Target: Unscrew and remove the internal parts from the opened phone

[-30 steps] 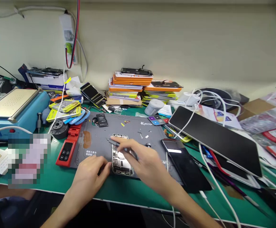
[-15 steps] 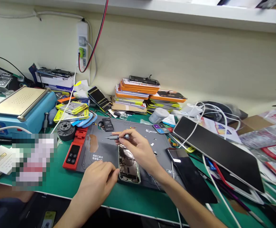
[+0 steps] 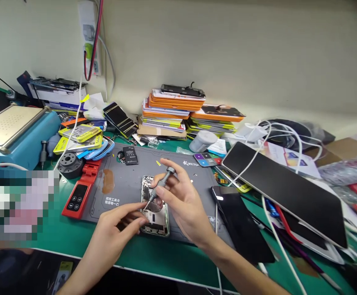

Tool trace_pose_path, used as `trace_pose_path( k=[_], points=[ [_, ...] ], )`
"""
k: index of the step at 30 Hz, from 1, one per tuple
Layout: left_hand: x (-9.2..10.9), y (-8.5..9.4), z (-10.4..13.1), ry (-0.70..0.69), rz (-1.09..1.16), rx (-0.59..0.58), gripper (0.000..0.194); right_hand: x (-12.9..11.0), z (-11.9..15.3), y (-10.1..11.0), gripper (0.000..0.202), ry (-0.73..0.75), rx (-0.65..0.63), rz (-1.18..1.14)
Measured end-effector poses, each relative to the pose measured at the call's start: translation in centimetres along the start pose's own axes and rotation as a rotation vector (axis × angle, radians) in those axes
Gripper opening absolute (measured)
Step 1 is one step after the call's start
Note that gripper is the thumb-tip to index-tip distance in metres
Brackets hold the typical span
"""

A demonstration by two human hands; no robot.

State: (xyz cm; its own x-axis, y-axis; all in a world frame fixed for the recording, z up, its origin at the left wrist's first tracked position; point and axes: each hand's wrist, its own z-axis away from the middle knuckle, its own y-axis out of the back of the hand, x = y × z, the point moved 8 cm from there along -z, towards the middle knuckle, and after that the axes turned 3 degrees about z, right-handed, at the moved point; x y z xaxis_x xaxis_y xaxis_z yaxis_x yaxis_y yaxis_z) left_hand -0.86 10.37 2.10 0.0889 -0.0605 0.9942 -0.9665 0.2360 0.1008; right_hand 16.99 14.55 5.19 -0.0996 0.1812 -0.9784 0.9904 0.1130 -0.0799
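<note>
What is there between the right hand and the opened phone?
In the head view, the grey screwdriver: the right hand holds it, and its shaft slants down toward the opened phone. Whether the tip touches is not clear.

Open phone (image 3: 160, 219) partly covered by the left hand (image 3: 114, 227) and right hand (image 3: 186, 207)
Whether the tip of the screwdriver (image 3: 162, 185) touches it is too small to tell; pixelation blurs an item (image 3: 28, 211) at left; picture edges cut the blue machine (image 3: 32, 141) and power strip (image 3: 87, 14); flecks (image 3: 194, 175) on the mat (image 3: 129, 180) are too tiny to name
</note>
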Motion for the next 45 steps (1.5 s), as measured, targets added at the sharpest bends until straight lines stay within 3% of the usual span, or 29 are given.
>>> trace_pose_path(
  k=[4, 10, 17, 27, 35, 45],
  points=[
    [-0.1, -0.7, 0.7, 0.031, 0.055, 0.023, 0.023, -1.1, 0.8, -0.4, 0.051, 0.038, 0.003, 0.010],
    [0.4, -0.4, 2.6, -0.054, -0.021, 0.149, 0.020, -0.9, 1.6, -0.6, 0.050, 0.028, -0.002, -0.014],
    [1.1, -0.3, 2.9, -0.132, -0.099, 0.187, 0.014, -0.2, 2.2, -1.2, 0.048, -0.095, -0.050, -0.140],
    [1.8, -0.7, 3.1, -0.203, -0.186, 0.147, 0.026, 0.1, 2.4, -0.9, 0.046, -0.163, -0.010, -0.185],
    [2.2, -0.9, 2.7, -0.243, -0.145, 0.116, 0.027, 0.8, 2.2, -1.0, 0.051, -0.209, -0.062, -0.163],
    [2.3, -0.9, 2.7, -0.266, -0.113, 0.107, 0.030, 0.3, 2.3, -0.8, 0.048, -0.174, -0.067, -0.128]
  ],
)
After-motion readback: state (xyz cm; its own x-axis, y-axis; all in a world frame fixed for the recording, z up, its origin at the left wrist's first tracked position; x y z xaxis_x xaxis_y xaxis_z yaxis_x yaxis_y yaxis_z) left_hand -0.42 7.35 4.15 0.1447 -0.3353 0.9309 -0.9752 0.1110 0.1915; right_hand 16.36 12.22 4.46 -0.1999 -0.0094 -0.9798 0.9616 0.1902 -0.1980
